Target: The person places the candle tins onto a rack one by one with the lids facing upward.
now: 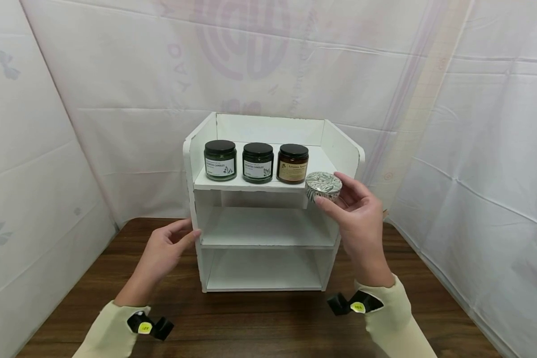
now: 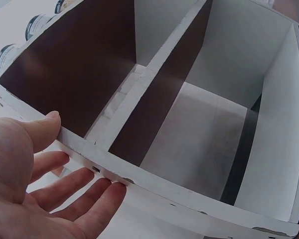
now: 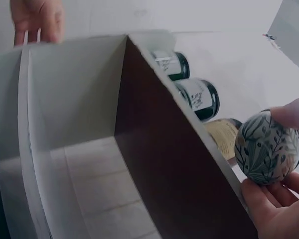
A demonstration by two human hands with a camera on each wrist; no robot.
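Note:
My right hand (image 1: pixel 360 209) pinches a round candle tin (image 1: pixel 323 185) with a green leaf pattern, thumb on the near side and fingers behind. The tin is at the right front edge of the top shelf, beside an amber candle jar (image 1: pixel 293 164). In the right wrist view, the leafy lid of the tin (image 3: pixel 264 149) overlaps the shelf edge. My left hand (image 1: pixel 166 248) touches the left side of the white shelf unit (image 1: pixel 268 247). In the left wrist view, its thumb is at the front edge and its fingertips (image 2: pixel 117 191) lie against the outer side.
Two dark green candle jars with black lids, one at the left (image 1: pixel 221 160) and one in the middle (image 1: pixel 257 163), stand in line with the amber jar. The unit stands on a brown wooden table (image 1: pixel 259 323). White sheets (image 1: pixel 138 74) hang behind and at both sides.

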